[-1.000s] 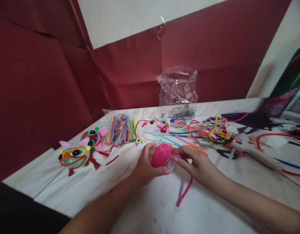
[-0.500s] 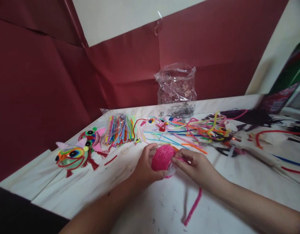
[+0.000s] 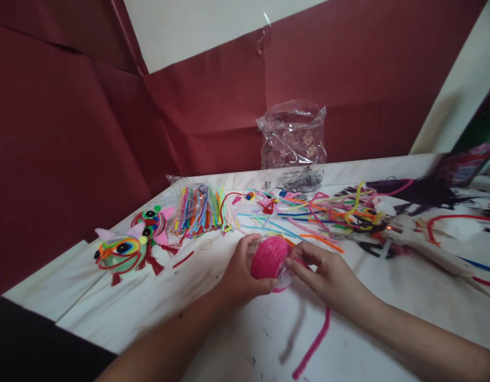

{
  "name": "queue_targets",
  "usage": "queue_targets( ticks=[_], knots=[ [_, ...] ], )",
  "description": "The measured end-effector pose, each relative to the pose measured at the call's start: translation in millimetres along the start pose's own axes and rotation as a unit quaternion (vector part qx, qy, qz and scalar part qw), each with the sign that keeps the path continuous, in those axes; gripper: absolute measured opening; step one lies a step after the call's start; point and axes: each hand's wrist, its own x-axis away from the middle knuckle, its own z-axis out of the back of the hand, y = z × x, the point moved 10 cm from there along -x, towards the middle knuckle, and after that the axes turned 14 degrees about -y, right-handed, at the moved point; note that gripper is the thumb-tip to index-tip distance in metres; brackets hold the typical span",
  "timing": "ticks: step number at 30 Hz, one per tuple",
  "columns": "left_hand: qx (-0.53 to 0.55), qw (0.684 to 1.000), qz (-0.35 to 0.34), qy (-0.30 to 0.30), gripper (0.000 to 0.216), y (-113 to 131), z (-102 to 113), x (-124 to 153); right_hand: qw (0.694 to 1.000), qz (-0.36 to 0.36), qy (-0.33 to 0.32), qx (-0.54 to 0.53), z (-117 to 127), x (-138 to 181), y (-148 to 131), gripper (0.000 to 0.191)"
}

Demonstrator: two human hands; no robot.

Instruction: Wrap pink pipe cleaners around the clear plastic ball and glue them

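My left hand (image 3: 248, 270) is wrapped round a clear cup-like form (image 3: 285, 276) partly covered in coils of pink pipe cleaner (image 3: 269, 257). At its right side my right hand (image 3: 314, 268) pinches the same pink pipe cleaner against the form. A loose pink tail (image 3: 314, 347) of it hangs below my right hand, over the white table (image 3: 229, 339). My palms and the far side of the form are hidden.
To the left lie two colourful animal figures (image 3: 123, 252) with red tassels. Behind are a bag of pipe cleaners (image 3: 199, 212), loose pipe cleaners (image 3: 292, 228) and a clear plastic bag (image 3: 295, 143). A glue gun (image 3: 423, 246) with a lit orange light lies right.
The view has shifted slightly. Both hands stay on the pink-wrapped form, and the pipe cleaner's loose tail has swung a little lower and to the left.
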Motion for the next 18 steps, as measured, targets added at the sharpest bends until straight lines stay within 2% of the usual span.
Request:
queue_targets(
  ticks=[11,18],
  knots=[
    [0.009,1.0,-0.009,-0.016,0.076,4,-4,2,1.0,-0.011,-0.008,0.01,-4,1,2,0.027],
    [-0.031,0.999,-0.012,0.033,0.065,5,2,5,0.999,-0.024,-0.028,0.029,-11,3,-1,0.024]
  ],
)
